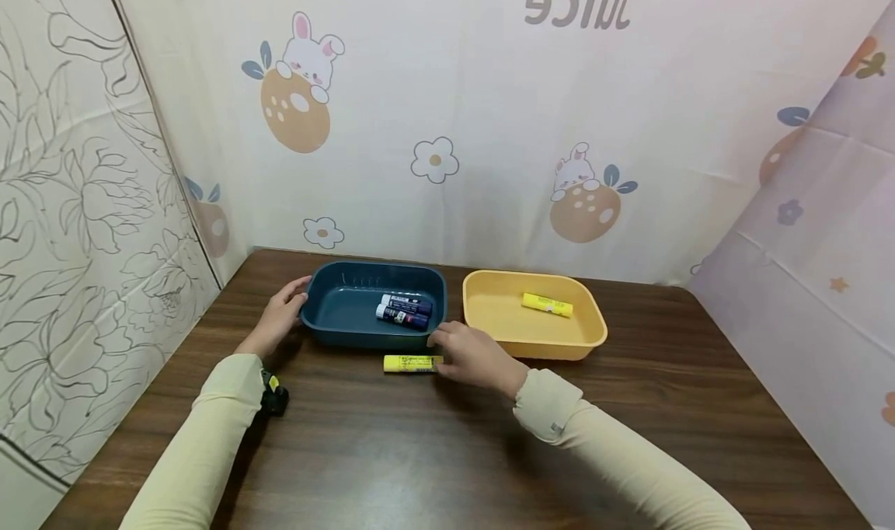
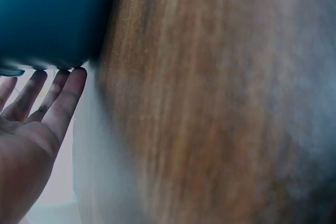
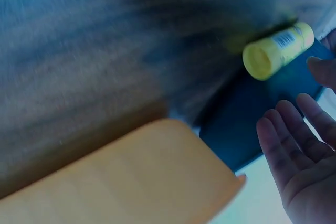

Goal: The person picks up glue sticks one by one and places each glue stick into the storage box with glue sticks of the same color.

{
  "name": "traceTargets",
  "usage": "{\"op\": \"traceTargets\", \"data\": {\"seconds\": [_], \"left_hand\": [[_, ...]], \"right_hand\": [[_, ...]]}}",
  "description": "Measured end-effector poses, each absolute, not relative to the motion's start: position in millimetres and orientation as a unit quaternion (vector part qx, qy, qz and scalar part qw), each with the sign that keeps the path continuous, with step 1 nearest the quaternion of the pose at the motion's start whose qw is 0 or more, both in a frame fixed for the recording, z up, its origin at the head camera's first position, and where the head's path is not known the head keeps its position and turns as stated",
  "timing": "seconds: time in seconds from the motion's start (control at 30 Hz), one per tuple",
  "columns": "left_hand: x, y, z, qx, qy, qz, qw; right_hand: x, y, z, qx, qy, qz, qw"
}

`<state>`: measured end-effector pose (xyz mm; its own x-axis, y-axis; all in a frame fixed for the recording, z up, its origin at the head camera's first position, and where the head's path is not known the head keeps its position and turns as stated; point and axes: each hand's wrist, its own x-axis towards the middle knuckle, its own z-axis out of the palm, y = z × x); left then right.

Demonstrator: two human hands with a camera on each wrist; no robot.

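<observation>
My left hand (image 1: 278, 318) touches the left end of a dark blue tray (image 1: 343, 308); in the left wrist view its fingertips (image 2: 79, 77) meet the tray's wall with the fingers nearly straight. Two dark blue glue sticks with white ends, one nearer (image 1: 402, 317) and one behind (image 1: 412, 305), lie inside that tray. A yellow glue stick (image 1: 409, 364) lies on the table along the tray's front. Over its right end is my right hand (image 1: 475, 355), at the tray's front right corner. The right wrist view shows this hand's fingers (image 3: 294, 129) extended and apart from the yellow stick (image 3: 281, 51).
To the right of the blue tray stands a yellow tray (image 1: 496, 312) holding another yellow glue stick (image 1: 548, 305). Both trays sit toward the back of the brown wooden table (image 1: 349, 452), before a printed curtain (image 1: 503, 87). A black device (image 1: 274, 396) is at my left wrist.
</observation>
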<state>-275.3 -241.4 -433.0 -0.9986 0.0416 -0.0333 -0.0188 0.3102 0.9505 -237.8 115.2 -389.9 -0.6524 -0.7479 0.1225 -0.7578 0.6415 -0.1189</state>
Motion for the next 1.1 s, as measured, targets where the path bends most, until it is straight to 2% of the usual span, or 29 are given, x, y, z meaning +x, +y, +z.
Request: {"op": "traceTargets", "data": {"seconds": [0.17,0.5,1.1], "left_hand": [[-277,-241,-432,0.006,0.808,0.588,0.027],[-279,-242,-431,0.006,0.808,0.589,0.025],[-276,-240,-432,-0.003,0.806,0.592,0.029]], "right_hand": [[-238,112,-401,0.415,-0.907,0.066,0.009],[-240,103,-414,0.429,-0.902,0.023,0.032],[-241,95,-418,0.436,-0.899,0.018,0.024]]}}
